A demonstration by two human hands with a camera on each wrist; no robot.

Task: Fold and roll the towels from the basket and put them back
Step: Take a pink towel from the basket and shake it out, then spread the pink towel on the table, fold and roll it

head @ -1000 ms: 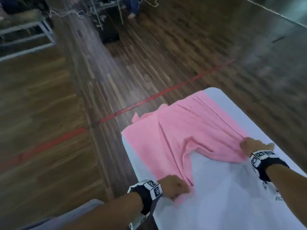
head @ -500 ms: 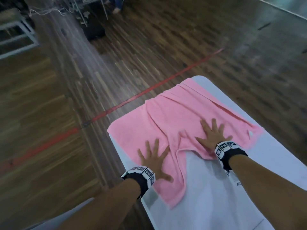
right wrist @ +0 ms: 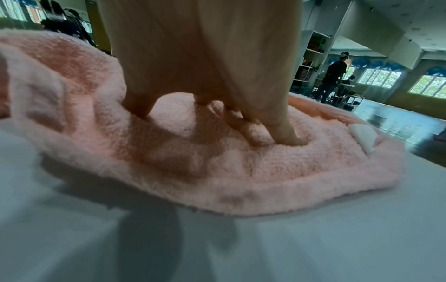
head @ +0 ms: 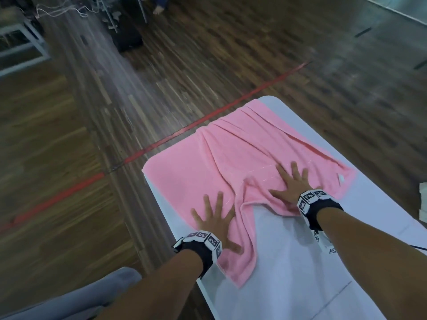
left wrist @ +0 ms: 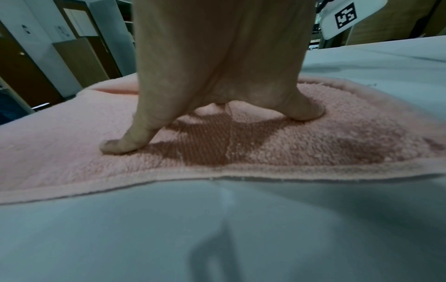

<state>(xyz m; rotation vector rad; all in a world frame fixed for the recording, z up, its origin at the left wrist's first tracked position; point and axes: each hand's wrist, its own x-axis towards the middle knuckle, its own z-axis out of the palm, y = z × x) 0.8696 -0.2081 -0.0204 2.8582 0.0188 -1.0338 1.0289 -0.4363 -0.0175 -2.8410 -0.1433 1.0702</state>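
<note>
Hands [head: 216, 221] flat on pink towel [head: 233, 158]

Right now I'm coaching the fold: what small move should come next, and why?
Probably sweep both palms outward to flatten it. The left hand and right hand press flat on the pink towel, but a ridge bunches between them and creases run up the far half.

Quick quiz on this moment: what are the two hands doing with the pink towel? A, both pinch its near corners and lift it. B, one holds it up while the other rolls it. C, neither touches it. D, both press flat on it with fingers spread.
D: the left hand and right hand both lie flat with spread fingers on the pink towel, which is spread over the white table.
</note>
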